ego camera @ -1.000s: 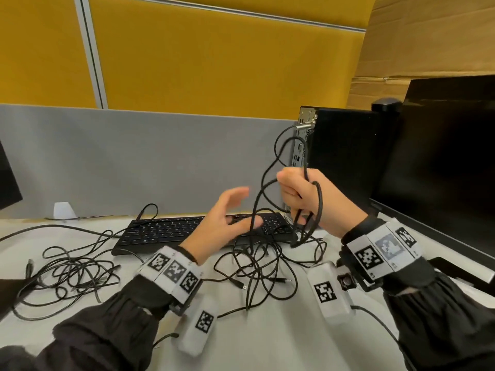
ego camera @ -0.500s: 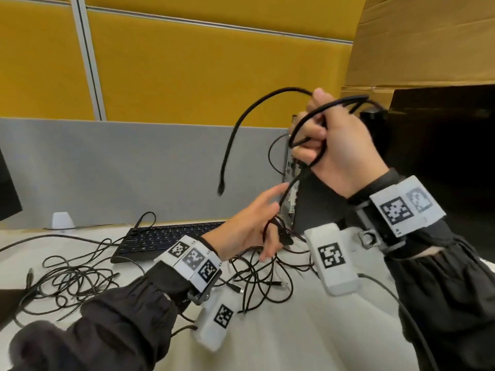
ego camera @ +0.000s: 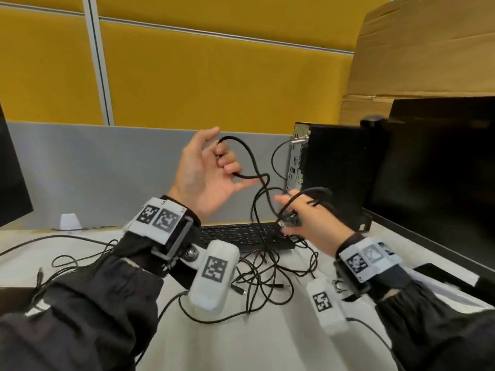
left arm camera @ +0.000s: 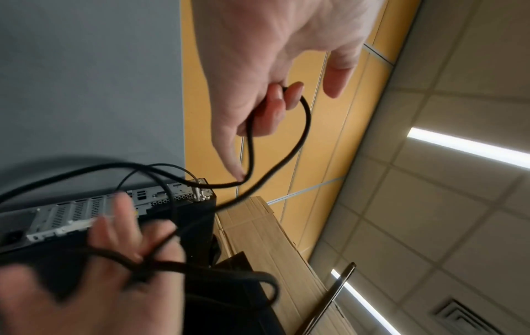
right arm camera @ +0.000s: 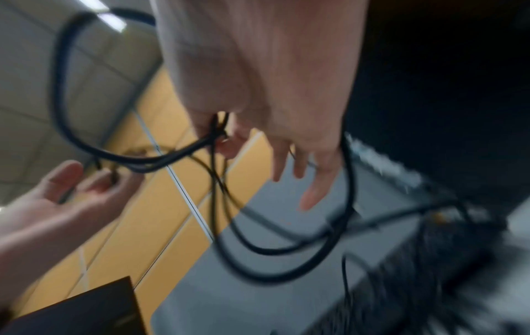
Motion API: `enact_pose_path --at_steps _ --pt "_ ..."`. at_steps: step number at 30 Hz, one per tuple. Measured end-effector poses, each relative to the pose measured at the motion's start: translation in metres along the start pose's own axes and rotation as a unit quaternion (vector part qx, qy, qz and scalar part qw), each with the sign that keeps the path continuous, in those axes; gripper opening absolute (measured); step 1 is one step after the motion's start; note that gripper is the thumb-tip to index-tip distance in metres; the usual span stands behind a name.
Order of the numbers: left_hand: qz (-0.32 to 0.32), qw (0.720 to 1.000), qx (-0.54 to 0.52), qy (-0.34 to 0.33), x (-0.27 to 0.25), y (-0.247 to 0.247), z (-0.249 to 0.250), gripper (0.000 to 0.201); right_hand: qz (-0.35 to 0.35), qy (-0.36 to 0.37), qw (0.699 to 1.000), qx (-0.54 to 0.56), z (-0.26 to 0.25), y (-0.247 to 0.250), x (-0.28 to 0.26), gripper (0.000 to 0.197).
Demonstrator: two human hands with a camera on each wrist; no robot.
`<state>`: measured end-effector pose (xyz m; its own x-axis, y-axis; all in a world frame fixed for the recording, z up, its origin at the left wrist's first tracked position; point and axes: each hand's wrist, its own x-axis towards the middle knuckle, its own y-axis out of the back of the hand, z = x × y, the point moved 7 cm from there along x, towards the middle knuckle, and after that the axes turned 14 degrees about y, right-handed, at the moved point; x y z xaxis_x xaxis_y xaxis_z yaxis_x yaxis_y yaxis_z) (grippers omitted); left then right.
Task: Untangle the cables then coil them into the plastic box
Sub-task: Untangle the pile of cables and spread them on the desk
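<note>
Untangling step, with coiling not yet begun. The left hand (ego camera: 206, 174) is raised, palm toward the camera, its middle fingers curled round a thick black cable (ego camera: 250, 159); thumb and little finger stand free. From that grip the cable arches over, crosses itself just below the hand and runs down to the right hand (ego camera: 308, 220), which sits lower and to the right with several strands draped across its back and between its fingers. The rest of the cables (ego camera: 263, 274) lie in a loose heap on the desk (ego camera: 267, 341) beneath both hands, partly over the near edge of the keyboard (ego camera: 241, 234).

The plastic box appears in no view, so its place cannot be given.

Next move, as judged: draw the held cable clear of the strands round the right hand, following the crossing below the left hand so that the loop opens rather than tightens.

Views compared. The head view alone shows the heap on the desk and both wrists. The left wrist view shows the grip closely: the cable passes between curled fingers (left arm camera: 275, 106) and forms a loop below them. The right wrist view, blurred, shows strands pinched near the right hand's thumb and forefinger, the other fingers extended; how firm that pinch is cannot be told.
</note>
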<state>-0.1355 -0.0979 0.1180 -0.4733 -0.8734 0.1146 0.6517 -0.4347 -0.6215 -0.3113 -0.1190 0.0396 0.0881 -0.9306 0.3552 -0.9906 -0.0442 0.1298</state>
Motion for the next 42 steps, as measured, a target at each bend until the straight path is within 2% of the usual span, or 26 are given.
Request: enact_pose_path --at_steps 1,2,3,4,5,6,8,10,11,13,15,18,20,23,26,28,30,32,35,36,38,41,42 --pt "-0.001 1.0 -0.018 -0.001 -0.003 -0.001 0.002 0.033 -0.039 -0.055 0.996 0.051 0.005 -0.022 -0.002 0.051" --pt "0.002 0.999 -0.042 -0.007 -0.005 0.001 0.004 0.035 -0.06 -0.071 0.994 0.055 0.014 -0.032 -0.005 0.056" --pt "0.009 0.998 -0.062 -0.014 -0.007 0.005 0.008 0.037 -0.098 -0.107 0.986 0.082 0.025 -0.039 -0.006 0.051" --pt "0.024 0.997 -0.07 -0.022 -0.009 0.011 0.011 0.039 -0.16 -0.124 0.977 0.068 0.031 -0.05 -0.006 0.036" --pt "0.049 0.996 -0.067 -0.032 -0.011 0.02 0.015 0.04 -0.195 -0.073 0.978 0.03 0.032 -0.058 -0.004 0.021" --pt "0.077 0.994 -0.059 -0.042 -0.013 0.031 0.018 0.042 -0.212 -0.042 0.976 -0.003 0.026 -0.062 -0.003 0.015" --pt "0.141 0.988 -0.008 -0.066 -0.021 0.058 0.025 0.04 -0.157 -0.009 0.987 -0.043 0.009 -0.053 0.008 0.019" --pt "0.199 0.968 0.123 -0.089 -0.028 0.083 0.026 0.03 -0.082 0.05 0.995 -0.019 -0.021 -0.04 0.022 0.022" --pt "0.217 0.953 0.194 -0.084 -0.031 0.091 0.022 0.035 -0.06 0.069 0.995 0.029 -0.039 -0.038 0.027 0.025" --pt "0.225 0.929 0.285 -0.064 -0.03 0.101 0.008 0.059 -0.065 0.105 0.982 0.142 -0.075 -0.046 0.033 0.03" --pt "0.178 0.938 0.296 -0.022 -0.023 0.095 -0.012 0.073 -0.102 0.129 0.956 0.244 -0.105 -0.066 0.032 0.033" --pt "0.07 0.961 0.261 0.057 -0.013 0.076 -0.039 0.104 -0.157 0.133 0.914 0.349 -0.126 -0.097 0.024 0.035" --pt "-0.014 0.973 0.212 0.093 -0.012 0.063 -0.053 0.107 -0.182 0.131 0.897 0.381 -0.124 -0.112 0.018 0.035" --pt "-0.128 0.978 0.117 0.114 -0.021 0.048 -0.058 0.103 -0.173 0.092 0.895 0.401 -0.103 -0.123 0.01 0.035" --pt "-0.172 0.98 0.033 0.097 -0.027 0.048 -0.047 0.104 -0.124 0.05 0.936 0.325 -0.068 -0.115 0.007 0.031" --pt "-0.127 0.983 0.064 0.114 -0.026 0.059 -0.049 0.093 -0.127 0.056 0.973 0.184 -0.051 -0.114 0.004 0.023" --pt "-0.056 0.971 0.175 0.153 -0.025 0.073 -0.059 0.072 -0.166 0.083 0.983 0.009 -0.042 -0.118 -0.001 0.02" --pt "0.018 0.956 0.241 0.168 -0.027 0.085 -0.059 0.057 -0.214 0.095 0.968 -0.088 -0.035 -0.123 -0.006 0.019" --pt "0.081 0.944 0.261 0.184 -0.035 0.1 -0.049 0.033 -0.315 0.071 0.946 -0.018 -0.027 -0.124 -0.014 0.011" --pt "0.097 0.937 0.279 0.188 -0.037 0.104 -0.045 0.025 -0.336 0.064 0.94 0.001 -0.026 -0.122 -0.017 0.014" --pt "0.128 0.924 0.306 0.191 -0.04 0.11 -0.039 0.011 -0.348 0.086 0.933 -0.043 -0.021 -0.12 -0.021 0.027" --pt "0.184 0.909 0.323 0.188 -0.041 0.124 -0.03 0.022 -0.376 0.167 0.892 -0.187 -0.01 -0.123 -0.028 0.047" --pt "0.202 0.906 0.317 0.192 -0.042 0.129 -0.027 0.024 -0.378 0.189 0.885 -0.197 -0.006 -0.124 -0.031 0.049"
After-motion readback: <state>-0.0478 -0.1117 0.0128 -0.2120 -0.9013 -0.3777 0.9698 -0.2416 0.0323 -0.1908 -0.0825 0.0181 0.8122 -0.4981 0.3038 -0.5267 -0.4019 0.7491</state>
